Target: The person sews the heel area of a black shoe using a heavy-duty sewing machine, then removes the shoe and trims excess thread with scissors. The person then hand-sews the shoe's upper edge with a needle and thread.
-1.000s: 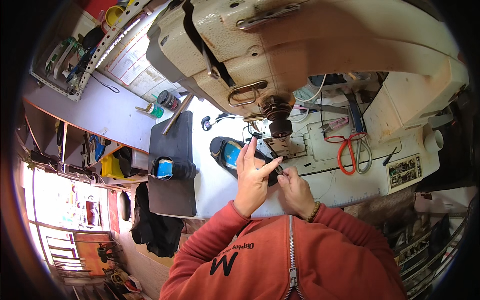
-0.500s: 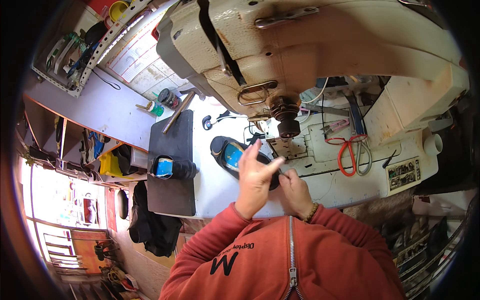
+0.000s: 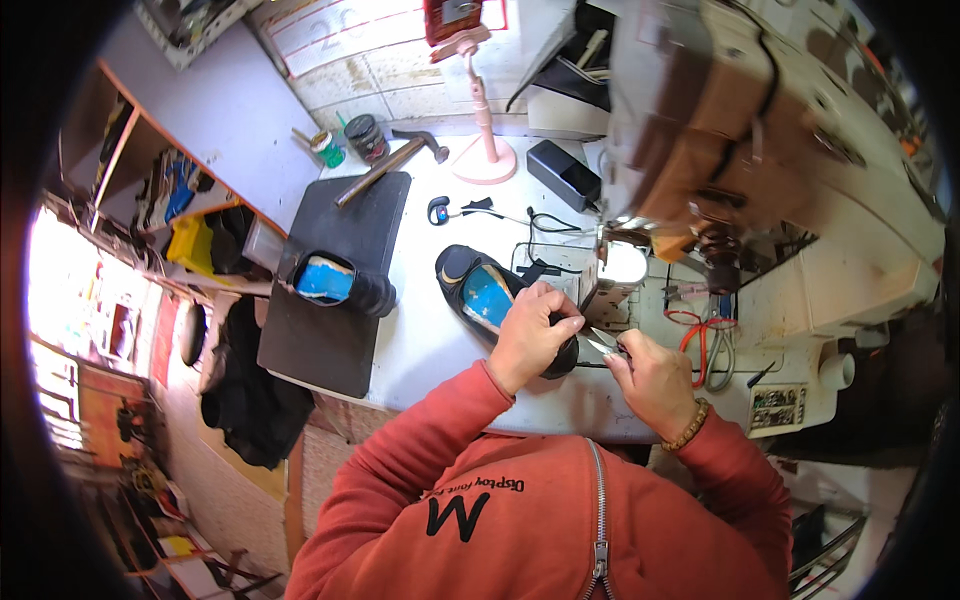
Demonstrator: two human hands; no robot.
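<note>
A black shoe with a blue insole stands on the white table, its lower end partly hidden by my left hand. That hand is closed at the shoe's edge, thumb and fingertips pinched; what they hold is too small to make out. Just to the right, my right hand is closed around small scissors. Their two bright blades are parted and point at my left fingertips. A second black shoe with the same blue insole lies on a dark board to the left.
A sewing machine fills the upper right. Red-handled scissors and a tray of small metal parts are beside it. Farther back are a hammer, a pink stand, a black box and small jars.
My view has shifted, showing more of the table's back. My left fingers, spread before, are now pinched together. My right hand has drawn rightward from the shoe, and its scissors' blades now show.
</note>
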